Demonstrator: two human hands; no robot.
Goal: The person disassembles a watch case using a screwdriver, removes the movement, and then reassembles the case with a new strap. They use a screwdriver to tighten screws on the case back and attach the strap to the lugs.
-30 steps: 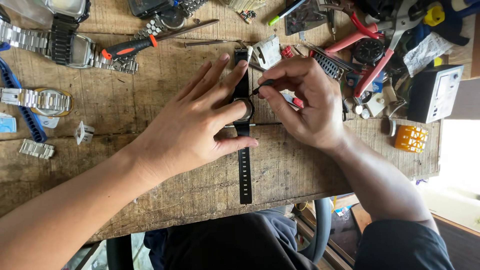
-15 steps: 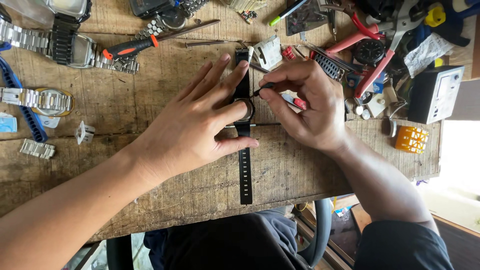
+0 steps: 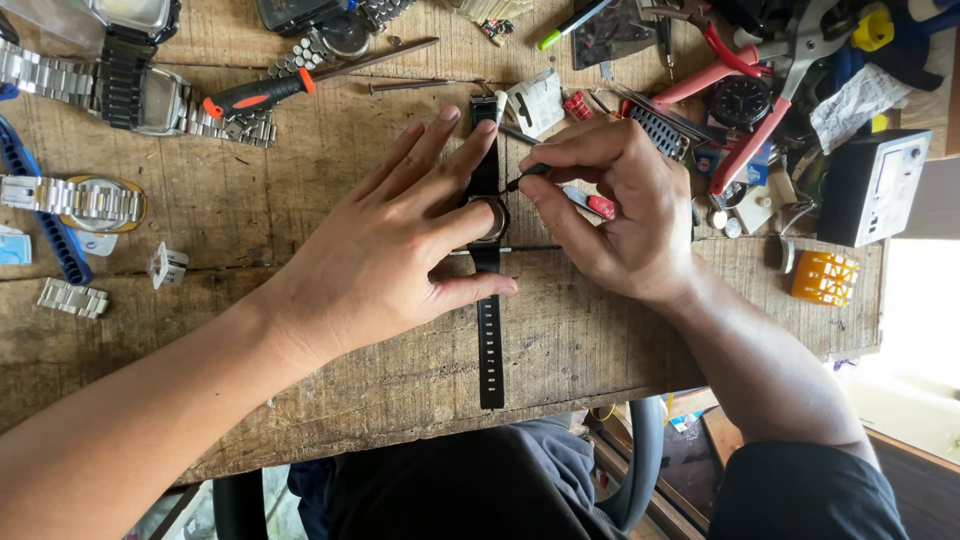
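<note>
The desk (image 3: 300, 200) is made of old, rough wooden planks with cracks and scratches. A long gap runs across it between two planks. It is crowded along the far edge and on the right side.

A black watch (image 3: 489, 215) lies in the middle of the desk, with its black strap running straight toward the person. The left hand (image 3: 385, 255) lies flat on the watch with its fingers spread wide; two fingers and the thumb press down on it. The right hand (image 3: 620, 215) has its grip pressed together, pinching a small thin tool (image 3: 527, 176) whose tip sits at the edge of the watch case.

On the left lie silver metal watches (image 3: 75, 198) and a blue plastic tool (image 3: 40, 210). A screwdriver with an orange and black handle (image 3: 262, 95) lies at the back. On the right are red-handled pliers (image 3: 740, 125), a small grey box (image 3: 880, 188) and a little orange piece (image 3: 825, 277).

The left hand hides most of the watch case, so its face cannot be seen. The top edge cuts off things at the back. The pile on the right is too jumbled to sort out. Under the desk, dark trousers and a chair show only in part.
</note>
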